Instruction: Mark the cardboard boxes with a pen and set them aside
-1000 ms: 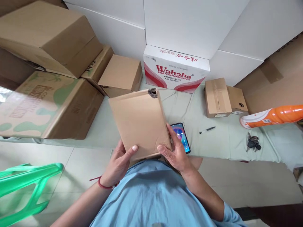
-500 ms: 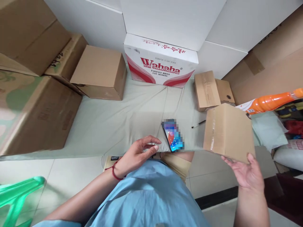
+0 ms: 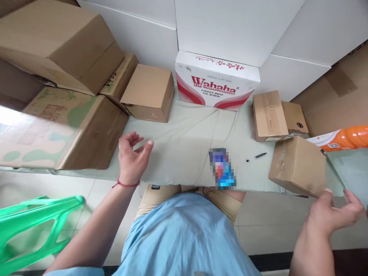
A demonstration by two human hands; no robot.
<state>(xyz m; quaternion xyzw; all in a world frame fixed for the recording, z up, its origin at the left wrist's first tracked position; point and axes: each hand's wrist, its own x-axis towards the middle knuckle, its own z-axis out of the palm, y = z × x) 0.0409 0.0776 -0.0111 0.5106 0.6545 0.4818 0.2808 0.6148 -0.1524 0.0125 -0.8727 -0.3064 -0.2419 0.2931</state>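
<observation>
My left hand (image 3: 133,157), a red string at its wrist, is raised over the covered table with fingers apart and nothing in it. It is nearest the large printed carton (image 3: 89,134) on the left. My right hand (image 3: 335,212) is at the table's front right, fingers apart and empty, close beside a small cardboard box (image 3: 299,165); whether it still touches that box I cannot tell. Between my hands lie a smartphone (image 3: 222,168) with a blurred screen and a black-and-clear pen (image 3: 256,157).
A white and red Wahaha carton (image 3: 217,82) stands against the wall. Brown boxes (image 3: 148,92) are grouped at the left, and two small boxes (image 3: 269,115) at the right. An orange bottle (image 3: 352,138) lies beyond my right hand. A green plastic stool (image 3: 57,230) is on the floor.
My left hand has moved left and up, away from the phone. My right hand has come off the underside of the small box and moved right; the box now sits on the table. The view has shifted left.
</observation>
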